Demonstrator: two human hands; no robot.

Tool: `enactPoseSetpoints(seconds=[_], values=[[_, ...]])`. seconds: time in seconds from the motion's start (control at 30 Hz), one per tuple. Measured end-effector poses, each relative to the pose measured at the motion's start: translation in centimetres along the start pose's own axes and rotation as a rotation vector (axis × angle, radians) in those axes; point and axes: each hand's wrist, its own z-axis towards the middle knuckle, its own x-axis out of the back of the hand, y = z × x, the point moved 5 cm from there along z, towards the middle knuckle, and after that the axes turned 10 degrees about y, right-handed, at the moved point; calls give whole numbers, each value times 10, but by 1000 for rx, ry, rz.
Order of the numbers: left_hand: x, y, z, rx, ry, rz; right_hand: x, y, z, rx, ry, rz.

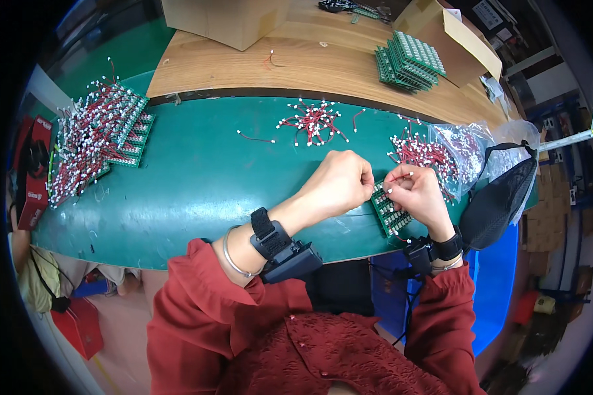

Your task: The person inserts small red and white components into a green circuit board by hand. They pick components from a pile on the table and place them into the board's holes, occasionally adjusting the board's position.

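Right hand (420, 192): positioned over the upper right part of the green circuit board (385, 215), the landmark for all positions below. Thumb and fingers are pinched on a red wire (402, 176) with white end connectors. Left hand (346, 179): positioned at the upper left of the circuit board, fingers curled inward, fingertips close to its corner. Whether these fingertips grip anything cannot be told.

The circuit board lies tilted in plan near the front edge of the green work surface (197, 178) and bears rows of pale connectors. Beyond it and to the left lies a loose cluster of red wires (315, 124); a single wire (254, 138) lies farther left. Well to the left of the circuit board are stacked wired boards (102, 141), covered in red leads.

To its upper right are a wire heap (418, 151) and a clear plastic bag (464, 145). To its right is a black mesh pouch (501, 201). Well beyond it, on the wooden shelf (316, 66), stands a stack of boards (412, 60) beside an open carton (471, 46).
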Motion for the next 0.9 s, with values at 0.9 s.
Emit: enactPoseSetpoints(seconds=[0.9], values=[[-3, -3, 3, 68, -23, -19, -10, -22, 0, 211, 49, -377]])
